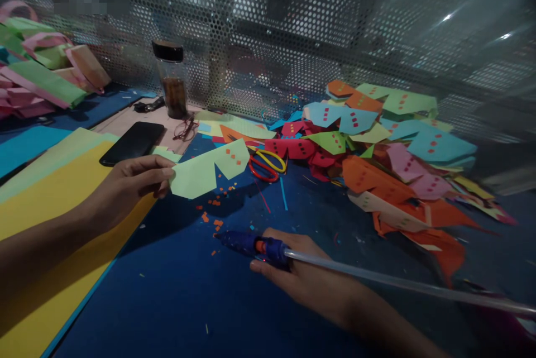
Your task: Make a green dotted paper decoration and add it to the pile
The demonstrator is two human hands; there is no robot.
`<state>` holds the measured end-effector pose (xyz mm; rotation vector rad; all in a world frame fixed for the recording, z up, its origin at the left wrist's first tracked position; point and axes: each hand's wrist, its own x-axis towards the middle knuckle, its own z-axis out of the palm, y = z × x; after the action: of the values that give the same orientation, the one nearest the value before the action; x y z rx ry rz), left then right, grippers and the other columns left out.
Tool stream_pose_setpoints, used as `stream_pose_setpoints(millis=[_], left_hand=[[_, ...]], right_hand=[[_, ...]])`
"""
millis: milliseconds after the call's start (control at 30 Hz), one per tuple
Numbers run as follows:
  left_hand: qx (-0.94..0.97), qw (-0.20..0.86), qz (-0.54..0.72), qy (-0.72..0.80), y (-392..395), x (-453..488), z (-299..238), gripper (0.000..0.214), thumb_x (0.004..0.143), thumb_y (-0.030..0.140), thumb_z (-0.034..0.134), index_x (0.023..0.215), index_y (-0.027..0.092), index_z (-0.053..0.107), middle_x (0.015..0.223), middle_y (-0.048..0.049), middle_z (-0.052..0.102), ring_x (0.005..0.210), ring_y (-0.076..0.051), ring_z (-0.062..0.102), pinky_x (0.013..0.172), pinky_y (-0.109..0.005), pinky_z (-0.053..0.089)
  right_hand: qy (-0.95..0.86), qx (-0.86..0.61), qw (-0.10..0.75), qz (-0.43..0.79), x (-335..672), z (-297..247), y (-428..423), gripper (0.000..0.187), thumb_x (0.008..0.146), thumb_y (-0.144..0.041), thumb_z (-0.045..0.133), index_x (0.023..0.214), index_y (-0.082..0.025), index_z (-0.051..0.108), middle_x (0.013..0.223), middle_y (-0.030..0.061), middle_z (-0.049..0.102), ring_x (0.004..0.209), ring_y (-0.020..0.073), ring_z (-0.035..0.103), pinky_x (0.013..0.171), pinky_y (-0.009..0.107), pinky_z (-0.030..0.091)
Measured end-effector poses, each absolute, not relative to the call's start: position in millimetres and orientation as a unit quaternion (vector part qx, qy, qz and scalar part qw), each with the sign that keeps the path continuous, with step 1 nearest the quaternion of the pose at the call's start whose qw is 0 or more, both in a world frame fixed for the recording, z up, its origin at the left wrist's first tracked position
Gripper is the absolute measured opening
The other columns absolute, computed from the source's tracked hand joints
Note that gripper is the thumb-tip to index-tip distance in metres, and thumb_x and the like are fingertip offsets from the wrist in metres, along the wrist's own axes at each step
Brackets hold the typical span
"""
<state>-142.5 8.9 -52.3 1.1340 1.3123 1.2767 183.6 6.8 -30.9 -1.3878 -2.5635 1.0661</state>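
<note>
My left hand [132, 182] pinches the edge of a pale green cut paper shape [209, 170] with small orange squares stuck on it, holding it a little above the blue surface. My right hand [301, 277] is wrapped round a blue glue gun [251, 244] with a clear glue stick [397, 284] trailing back to the right; its nozzle points left, low over the blue mat, below the green shape. Tiny orange paper bits [213, 215] lie scattered between the two hands.
Red and yellow scissors [266, 165] lie beyond the green shape. A heap of coloured paper shapes [385, 151] fills the right. Yellow sheets [50, 207] and a black phone [133, 143] lie left, a dark jar [171, 81] and glasses [184, 129] behind. A perforated metal wall [293, 28] closes the back.
</note>
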Motion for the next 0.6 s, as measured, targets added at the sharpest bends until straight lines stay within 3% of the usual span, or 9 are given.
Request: stream_pose_setpoints(millis=[133, 600], left_hand=[[0.468, 0.473, 0.521, 0.534, 8.6, -142.2, -52.0, 0.011, 0.08, 0.031, 0.075, 0.082, 0.02, 0.073, 0.06, 0.0041, 0.06, 0.058, -0.01, 0.053, 0.057, -0.024, 0.039], [0.542, 0.426, 0.476, 0.546, 5.4, -136.4, -54.2, 0.019, 0.081, 0.041, 0.074, 0.077, 0.023, 0.073, 0.061, 0.0024, 0.061, 0.057, -0.012, 0.054, 0.058, -0.023, 0.043]], right_hand=[[-0.821, -0.451, 0.029, 0.349, 184.7, -29.6, 6.8, 0.02, 0.093, -0.044, 0.063, 0.088, -0.024, 0.062, 0.084, -0.0005, 0.068, 0.074, 0.0169, 0.062, 0.066, 0.026, 0.042], [-0.805, -0.445, 0.127, 0.371, 180.6, -15.4, -1.8, 0.027, 0.093, -0.044, 0.062, 0.078, -0.023, 0.054, 0.077, -0.0031, 0.063, 0.065, 0.0125, 0.055, 0.058, 0.025, 0.038]])
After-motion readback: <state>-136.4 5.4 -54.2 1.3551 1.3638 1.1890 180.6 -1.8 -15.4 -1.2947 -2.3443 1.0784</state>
